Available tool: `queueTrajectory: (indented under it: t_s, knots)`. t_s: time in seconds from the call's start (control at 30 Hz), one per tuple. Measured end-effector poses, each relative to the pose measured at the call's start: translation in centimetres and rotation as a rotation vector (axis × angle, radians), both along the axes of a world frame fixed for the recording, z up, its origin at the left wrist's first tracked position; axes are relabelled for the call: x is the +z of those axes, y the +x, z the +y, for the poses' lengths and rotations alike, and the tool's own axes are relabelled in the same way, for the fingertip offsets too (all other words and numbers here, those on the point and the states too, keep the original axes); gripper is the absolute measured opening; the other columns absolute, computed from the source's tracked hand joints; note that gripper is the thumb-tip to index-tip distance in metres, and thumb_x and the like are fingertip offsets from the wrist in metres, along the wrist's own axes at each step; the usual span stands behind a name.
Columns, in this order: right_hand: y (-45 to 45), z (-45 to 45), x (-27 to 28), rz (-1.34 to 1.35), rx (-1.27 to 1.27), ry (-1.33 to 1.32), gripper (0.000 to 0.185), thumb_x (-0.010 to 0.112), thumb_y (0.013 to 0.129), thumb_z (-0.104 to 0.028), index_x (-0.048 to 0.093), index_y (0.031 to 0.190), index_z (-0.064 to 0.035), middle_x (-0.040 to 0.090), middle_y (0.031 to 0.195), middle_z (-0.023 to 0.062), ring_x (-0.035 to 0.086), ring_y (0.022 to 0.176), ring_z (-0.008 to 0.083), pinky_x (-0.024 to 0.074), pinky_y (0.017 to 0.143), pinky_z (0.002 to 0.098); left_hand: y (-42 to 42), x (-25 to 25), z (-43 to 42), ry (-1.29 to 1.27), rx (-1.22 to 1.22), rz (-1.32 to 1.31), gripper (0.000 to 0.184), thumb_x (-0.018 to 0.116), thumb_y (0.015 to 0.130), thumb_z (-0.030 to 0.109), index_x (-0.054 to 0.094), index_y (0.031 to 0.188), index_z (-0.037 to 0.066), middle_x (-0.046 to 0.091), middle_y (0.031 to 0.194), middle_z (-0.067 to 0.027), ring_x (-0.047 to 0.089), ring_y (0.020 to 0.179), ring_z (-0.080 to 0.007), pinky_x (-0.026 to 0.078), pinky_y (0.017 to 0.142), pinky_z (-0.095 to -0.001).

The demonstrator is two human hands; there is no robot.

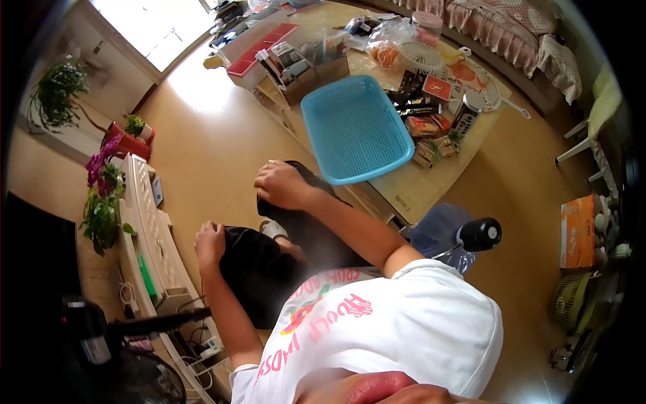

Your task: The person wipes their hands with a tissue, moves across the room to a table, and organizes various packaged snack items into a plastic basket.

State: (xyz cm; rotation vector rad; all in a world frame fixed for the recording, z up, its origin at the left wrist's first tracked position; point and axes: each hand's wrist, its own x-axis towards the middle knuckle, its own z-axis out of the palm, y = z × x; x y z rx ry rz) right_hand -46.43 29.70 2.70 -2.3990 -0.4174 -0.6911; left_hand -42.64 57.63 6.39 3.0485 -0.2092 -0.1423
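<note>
My left hand rests on one knee of my black trousers, its fingers bent loosely over the edge. On the other knee lies my right hand, fingers draped over it and slightly apart. Neither hand shows an object in it. Beyond the right hand, a light blue plastic basket stands on the table corner nearest me. Its perforated bottom shows with nothing on it. Between my knees a foot in a pale shoe is partly visible.
The wooden table carries a cardboard box of small items, a lidded canister, packets and plastic bags. A large clear water bottle stands close to my right side. Left are a white TV cabinet, potted plants and a fan.
</note>
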Motion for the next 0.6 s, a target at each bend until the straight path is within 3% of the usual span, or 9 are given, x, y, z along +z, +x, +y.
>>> queueTrajectory:
  t_s: [0.07, 0.2, 0.27, 0.33, 0.43, 0.5, 0.57, 0.6]
  knots:
    - [-1.3, -0.1, 0.6, -0.154, 0.032, 0.130, 0.016, 0.064, 0.091, -0.017, 0.073, 0.101, -0.0085, 0.073, 0.109, 0.0098, 0.063, 0.120, 0.0283, 0.0408, 0.113, 0.0436, 2.9, -0.1, -0.7, 0.013, 0.003, 0.055, 0.046, 0.049, 0.097, 0.040, 0.068, 0.108, 0.000, 0.067, 0.119, -0.0195, 0.061, 0.112, -0.0412, 0.048, 0.098, -0.0498]
    - [-4.1, -1.4, 1.4, -0.013, 0.071, 0.578, 0.014, 0.063, 0.089, -0.007, 0.071, 0.100, -0.0033, 0.072, 0.106, 0.0114, 0.067, 0.109, 0.0273, 0.0516, 0.096, 0.0412, 12.4, -5.4, 2.3, 0.101, -0.228, 0.085, 0.047, 0.048, 0.097, 0.039, 0.069, 0.109, 0.000, 0.067, 0.121, -0.0222, 0.061, 0.114, -0.0398, 0.048, 0.098, -0.0487]
    - [-5.7, -3.5, 3.4, -0.118, 0.014, 0.591, 0.015, 0.062, 0.087, -0.003, 0.070, 0.100, -0.0040, 0.073, 0.104, 0.0104, 0.068, 0.106, 0.0280, 0.0519, 0.095, 0.0414, 15.2, -5.4, 1.5, 0.156, -0.310, 0.135, 0.047, 0.046, 0.098, 0.038, 0.069, 0.110, -0.001, 0.066, 0.120, -0.0254, 0.061, 0.114, -0.0409, 0.048, 0.098, -0.0484]
    - [-7.7, -5.9, 5.5, -0.214, -0.117, 0.584, 0.018, 0.061, 0.086, 0.000, 0.070, 0.101, -0.0049, 0.072, 0.105, 0.0095, 0.068, 0.105, 0.0285, 0.0523, 0.093, 0.0409, 18.4, -5.4, 0.5, 0.223, -0.450, 0.181, 0.047, 0.046, 0.098, 0.038, 0.069, 0.110, -0.002, 0.067, 0.117, -0.0265, 0.063, 0.111, -0.0419, 0.050, 0.096, -0.0490]
    - [-9.8, -8.9, 6.3, -0.296, -0.479, 0.618, 0.018, 0.057, 0.090, 0.000, 0.069, 0.102, -0.0055, 0.071, 0.103, 0.0113, 0.067, 0.099, 0.0300, 0.0535, 0.090, 0.0399, 24.0, -6.6, -1.8, 0.526, -0.526, 0.220, 0.044, 0.046, 0.099, 0.035, 0.070, 0.110, 0.000, 0.070, 0.108, -0.0261, 0.066, 0.102, -0.0438, 0.052, 0.091, -0.0511]
    - [-11.1, -10.0, 5.4, -0.304, -0.658, 0.760, 0.014, 0.056, 0.094, -0.004, 0.068, 0.101, -0.0035, 0.071, 0.102, 0.0108, 0.067, 0.098, 0.0279, 0.0526, 0.087, 0.0383, 28.4, -6.7, -4.3, 0.795, -0.822, 0.267, 0.034, 0.053, 0.098, 0.029, 0.070, 0.110, 0.002, 0.072, 0.098, -0.0249, 0.069, 0.094, -0.0418, 0.054, 0.084, -0.0497]
    - [-11.1, -10.9, 3.7, -0.322, -0.813, 0.653, 0.013, 0.056, 0.095, -0.006, 0.068, 0.100, -0.0035, 0.070, 0.103, 0.0103, 0.065, 0.100, 0.0280, 0.0513, 0.089, 0.0376, 29.9, -4.1, -9.4, 0.321, -0.806, 0.366, 0.029, 0.055, 0.101, 0.028, 0.066, 0.109, 0.002, 0.069, 0.086, -0.0186, 0.071, 0.085, -0.0321, 0.055, 0.077, -0.0438]
    - [-11.0, -11.0, 3.1, -0.328, -0.887, 0.602, 0.013, 0.056, 0.096, -0.006, 0.068, 0.100, -0.0034, 0.070, 0.103, 0.0101, 0.065, 0.101, 0.0280, 0.0506, 0.089, 0.0373, 26.1, 0.9, -13.8, -0.273, -0.554, 0.413, 0.028, 0.054, 0.105, 0.028, 0.064, 0.109, 0.002, 0.067, 0.076, -0.0132, 0.071, 0.077, -0.0241, 0.055, 0.072, -0.0399]
